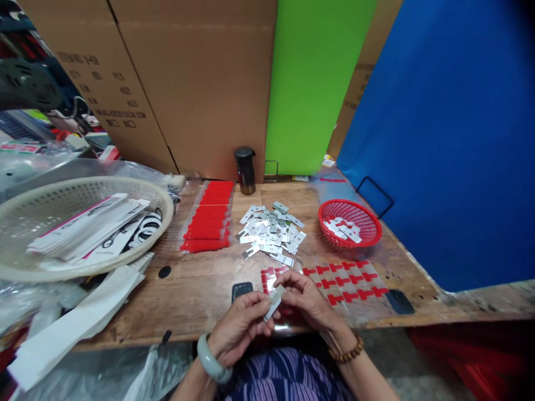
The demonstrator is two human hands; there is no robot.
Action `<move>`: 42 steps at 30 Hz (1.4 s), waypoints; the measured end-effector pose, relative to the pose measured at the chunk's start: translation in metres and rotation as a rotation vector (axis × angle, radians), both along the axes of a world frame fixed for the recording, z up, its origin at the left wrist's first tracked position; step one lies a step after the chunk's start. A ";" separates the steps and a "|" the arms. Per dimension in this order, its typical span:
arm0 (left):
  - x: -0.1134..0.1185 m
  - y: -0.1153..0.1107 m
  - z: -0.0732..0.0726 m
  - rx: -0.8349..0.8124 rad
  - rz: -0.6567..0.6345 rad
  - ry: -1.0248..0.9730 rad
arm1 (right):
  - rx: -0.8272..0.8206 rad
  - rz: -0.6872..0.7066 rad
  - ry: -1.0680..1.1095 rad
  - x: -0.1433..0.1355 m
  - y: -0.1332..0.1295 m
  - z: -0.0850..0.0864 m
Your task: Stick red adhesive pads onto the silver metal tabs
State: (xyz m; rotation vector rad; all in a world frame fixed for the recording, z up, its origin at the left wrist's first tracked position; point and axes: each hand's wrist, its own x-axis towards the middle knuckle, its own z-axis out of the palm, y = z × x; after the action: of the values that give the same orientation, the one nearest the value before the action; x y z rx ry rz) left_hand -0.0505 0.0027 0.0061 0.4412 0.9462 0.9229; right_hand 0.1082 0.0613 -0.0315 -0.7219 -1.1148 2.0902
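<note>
A small flat silver metal plate (275, 303) is held up over the front edge of the table. My left hand (244, 317) pinches its lower end between thumb and fingers. At the other end, my right hand (307, 298) is closed, with its fingertips on the plate. Just beyond my hands lies a clear sheet with red T-shaped stickers (349, 280), partly hidden by my right hand. A loose pile of similar metal plates (271, 231) is spread behind it. To the right, a red plastic basket (373, 231) holds several white and red pieces (343, 228).
A stack of red sticker strips (208, 220) lies left of the pile, near a dark tumbler (245, 170). The large cream basket (161, 245) at left holds printed cards (83, 228). Cardboard (196, 83), a green panel (313, 83) and a blue panel (451, 139) wall in the table (137, 306).
</note>
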 end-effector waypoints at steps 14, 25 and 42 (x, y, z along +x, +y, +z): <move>-0.017 0.014 -0.022 -0.041 0.235 0.143 | 0.179 -0.284 -0.321 0.011 0.006 -0.007; -0.013 0.028 -0.037 -0.008 0.246 0.292 | 0.629 -0.232 -0.930 0.035 -0.029 0.000; 0.027 0.033 -0.053 0.011 0.164 0.279 | 0.739 -0.135 -1.126 0.027 -0.045 -0.007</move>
State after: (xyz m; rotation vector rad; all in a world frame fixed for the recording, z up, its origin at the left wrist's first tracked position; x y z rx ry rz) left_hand -0.0238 0.0354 -0.0474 0.5162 1.2457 1.0320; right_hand 0.1348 0.0161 -0.0387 -1.5441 -2.1436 0.8848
